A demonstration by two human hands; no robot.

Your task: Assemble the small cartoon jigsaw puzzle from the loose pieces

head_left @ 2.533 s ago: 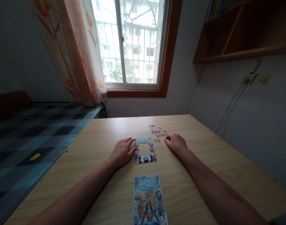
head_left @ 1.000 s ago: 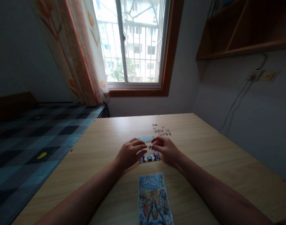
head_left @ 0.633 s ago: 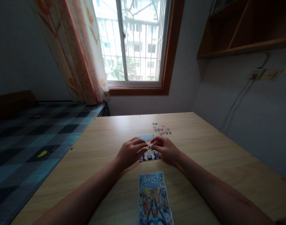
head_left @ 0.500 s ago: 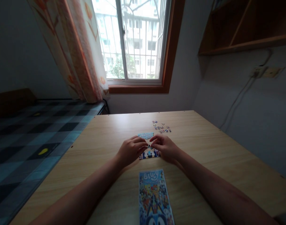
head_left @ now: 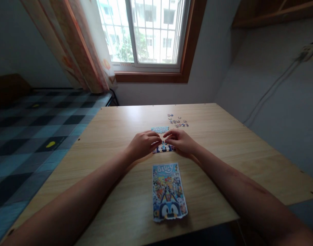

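A small, partly built jigsaw puzzle point(head_left: 160, 130) lies flat in the middle of the wooden table point(head_left: 115, 123). My left hand point(head_left: 143, 144) and my right hand point(head_left: 179, 141) rest on it side by side, fingertips almost meeting over its middle. My right fingers pinch what looks like a small puzzle piece there; it is too small to be sure. My left fingers press on the puzzle's left part. Both hands hide most of the puzzle. Several loose pieces point(head_left: 177, 121) lie scattered beyond my right hand.
A colourful picture card point(head_left: 168, 191) lies near the table's front edge. A checked bed cover point(head_left: 36, 133) lies to the left, a window point(head_left: 143, 30) with a curtain point(head_left: 79, 44) behind, a wall with a cable point(head_left: 271, 92) to the right.
My right hand came from the loose pieces to the puzzle's middle, and my left hand slid onto the puzzle. Since half a second ago the camera has tilted down; the hands barely moved.
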